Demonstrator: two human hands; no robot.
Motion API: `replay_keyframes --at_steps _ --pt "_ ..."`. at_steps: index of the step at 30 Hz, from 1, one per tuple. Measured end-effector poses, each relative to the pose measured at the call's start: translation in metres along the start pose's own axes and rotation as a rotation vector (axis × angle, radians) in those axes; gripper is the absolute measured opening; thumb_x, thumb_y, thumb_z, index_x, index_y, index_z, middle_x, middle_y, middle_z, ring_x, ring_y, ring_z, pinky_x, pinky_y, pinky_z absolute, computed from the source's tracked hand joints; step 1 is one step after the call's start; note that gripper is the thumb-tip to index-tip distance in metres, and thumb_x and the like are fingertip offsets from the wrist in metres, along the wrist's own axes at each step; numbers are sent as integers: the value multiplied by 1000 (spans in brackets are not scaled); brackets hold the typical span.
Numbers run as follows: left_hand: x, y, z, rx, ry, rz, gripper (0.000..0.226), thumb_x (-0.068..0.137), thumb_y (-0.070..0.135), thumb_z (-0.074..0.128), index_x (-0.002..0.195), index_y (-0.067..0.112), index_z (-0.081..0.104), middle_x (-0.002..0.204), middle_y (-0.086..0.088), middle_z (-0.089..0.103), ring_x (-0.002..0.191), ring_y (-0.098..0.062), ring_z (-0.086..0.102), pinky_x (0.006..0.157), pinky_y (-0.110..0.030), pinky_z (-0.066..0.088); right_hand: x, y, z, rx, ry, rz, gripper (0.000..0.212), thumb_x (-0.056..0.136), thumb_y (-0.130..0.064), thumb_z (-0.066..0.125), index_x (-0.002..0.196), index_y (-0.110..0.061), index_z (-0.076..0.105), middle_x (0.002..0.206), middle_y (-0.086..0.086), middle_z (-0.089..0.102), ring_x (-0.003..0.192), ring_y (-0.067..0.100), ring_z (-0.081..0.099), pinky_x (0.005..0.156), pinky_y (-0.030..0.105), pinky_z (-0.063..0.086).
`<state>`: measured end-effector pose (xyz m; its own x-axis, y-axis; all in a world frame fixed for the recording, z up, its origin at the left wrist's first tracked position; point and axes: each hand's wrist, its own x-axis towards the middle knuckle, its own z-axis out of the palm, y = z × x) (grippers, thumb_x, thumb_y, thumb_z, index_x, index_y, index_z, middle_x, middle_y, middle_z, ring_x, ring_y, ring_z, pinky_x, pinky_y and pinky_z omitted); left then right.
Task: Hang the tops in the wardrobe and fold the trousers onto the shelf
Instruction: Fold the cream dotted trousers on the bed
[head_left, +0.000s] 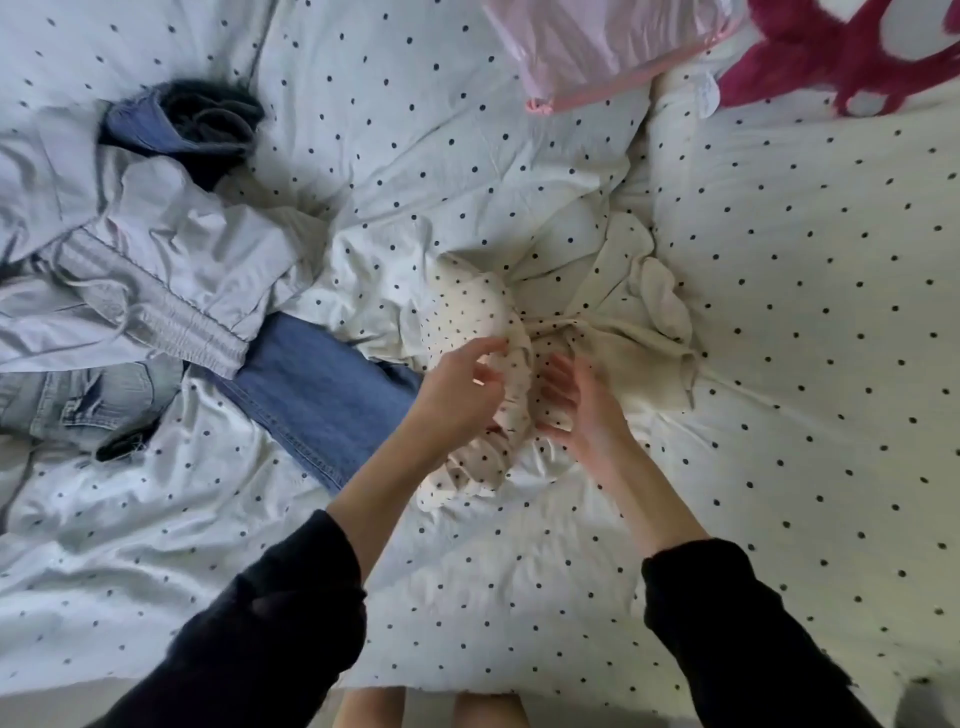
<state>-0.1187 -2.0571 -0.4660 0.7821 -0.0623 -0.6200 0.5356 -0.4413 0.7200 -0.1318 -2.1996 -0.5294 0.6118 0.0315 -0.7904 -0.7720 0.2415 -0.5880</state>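
Dark sleeves (270, 613) framed the left hand (457, 395) pinching a crumpled dotted top (483, 322) mid-bed; the right hand (576, 405) hovered released beside it. Since the duvet (779, 312) matched, fingers might have grabbed bedding too.

One head-worn wide-angle view, looking steeply down over the white, dark-dotted bed cover (779, 312), close in above both forearms, the bed's near edge at the bottom, rumpled clothes at far left
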Motion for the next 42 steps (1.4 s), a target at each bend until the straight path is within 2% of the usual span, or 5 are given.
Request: replay_keyframes --at_steps 20,27,31,34,42 --pt "66 -78 21 -112 -19 -330 34 87 27 66 115 12 55 100 0 61 76 -4 53 58 -19 39 15 49 -13 -1225 128 -475 50 99 -28 41 147 -21 29 157 3 17 144 23 14 116 36 18" --pt "56 -59 -1 -184 21 -293 31 84 9 68 111 10 53 85 0 59 72 -9 58 52 -14 44 13 30 0 -808 -3 -330 47 102 -20 34 148 -21 26 153 -7 27 140 7 21 116 28 18" --pt "44 -53 -37 -132 141 -281 48 84 8 66 127 7 47 101 -8 61 80 -17 61 69 -28 52 8 18 24 -578 -111 -212 41 102 -21 33 143 -24 37 79 -18 61 65 0 53 62 14 43" --pt "41 -41 -45 61 241 -234 51 83 14 64 129 8 45 107 -14 61 84 -23 62 78 -37 55 10 14 36 -438 -90 -142 39 103 -30 33 133 -14 52 111 29 61 101 44 58 91 46 49" --pt "30 -4 49 276 -341 175 40 97 22 48 137 17 45 132 -1 55 117 -17 54 101 -31 43 -4 22 -44 34 265 -22 40 98 -42 37 109 -16 67 101 10 70 98 20 66 84 36 53"
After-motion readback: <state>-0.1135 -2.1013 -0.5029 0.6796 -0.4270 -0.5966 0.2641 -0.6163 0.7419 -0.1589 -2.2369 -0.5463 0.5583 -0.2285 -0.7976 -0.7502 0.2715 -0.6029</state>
